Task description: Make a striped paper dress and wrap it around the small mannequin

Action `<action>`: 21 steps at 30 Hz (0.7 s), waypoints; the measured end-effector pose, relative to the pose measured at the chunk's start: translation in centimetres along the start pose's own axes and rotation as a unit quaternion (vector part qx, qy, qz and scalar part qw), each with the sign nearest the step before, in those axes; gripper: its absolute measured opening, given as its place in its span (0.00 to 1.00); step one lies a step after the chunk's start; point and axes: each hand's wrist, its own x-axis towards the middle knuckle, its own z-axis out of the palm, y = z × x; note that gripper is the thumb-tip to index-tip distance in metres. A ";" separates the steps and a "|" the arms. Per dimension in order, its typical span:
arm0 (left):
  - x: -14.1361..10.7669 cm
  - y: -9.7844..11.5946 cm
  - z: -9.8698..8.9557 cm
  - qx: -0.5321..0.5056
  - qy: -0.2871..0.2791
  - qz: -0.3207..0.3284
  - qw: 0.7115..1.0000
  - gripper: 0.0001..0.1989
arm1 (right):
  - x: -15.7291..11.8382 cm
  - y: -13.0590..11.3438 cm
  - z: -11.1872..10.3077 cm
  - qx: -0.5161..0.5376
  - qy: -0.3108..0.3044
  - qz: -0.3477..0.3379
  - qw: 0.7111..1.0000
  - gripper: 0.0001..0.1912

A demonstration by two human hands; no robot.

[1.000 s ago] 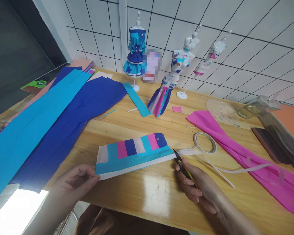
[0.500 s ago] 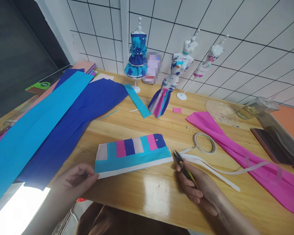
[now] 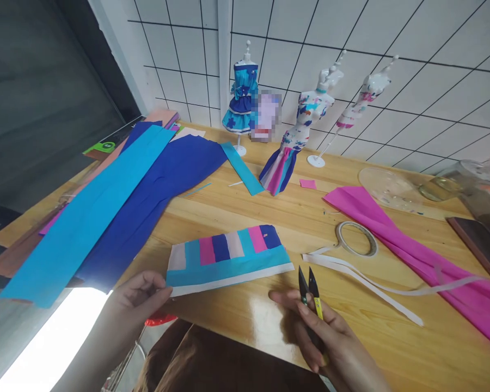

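- The person's left hand [image 3: 147, 294] pinches the lower left corner of the striped piece [image 3: 228, 265], which lies on the table [image 3: 277, 215]; with only 1 corner held, the far end could likely swing or wrinkle if pulled.
- The right hand [image 3: 335, 332] grips the snips [image 3: 317, 302], their 2 blades spread and pointing away from the person, just beside the piece's right end; a careless turn could nick its white edging [image 3: 228, 282].
- The white strips [image 3: 367, 280] lie near the blades, so a stray snip could catch them.
- A strip trails across the pink cloth [image 3: 396, 239] and could drag it if tugged.
- The tape roll [image 3: 338, 237] lies beside the strips; a pull on them might shift it.
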 end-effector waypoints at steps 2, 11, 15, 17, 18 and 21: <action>-0.4 0.0 0.1 -0.026 -0.007 -0.008 1.000 0.14 | 0.6 0.2 1.2 0.055 -0.019 0.002 0.998 0.21; -2.3 0.5 -0.8 0.003 -0.009 0.006 1.000 0.12 | 1.8 -1.0 3.2 0.115 -0.023 -0.014 0.993 0.24; -3.0 0.0 -0.1 0.067 -0.080 0.000 0.995 0.12 | 1.6 -2.5 2.2 0.031 -0.002 -0.087 0.996 0.17; -3.5 -0.3 0.5 0.067 -0.138 -0.015 0.988 0.12 | 1.4 -3.4 1.6 -0.020 0.002 -0.124 0.992 0.15; -3.6 -0.3 0.7 0.061 -0.164 -0.022 0.984 0.13 | 1.2 -3.9 1.2 -0.040 0.006 -0.141 0.989 0.14; -3.3 0.5 1.0 0.049 -0.198 -0.036 0.978 0.16 | 0.6 -5.4 0.5 -0.058 0.013 -0.170 0.984 0.16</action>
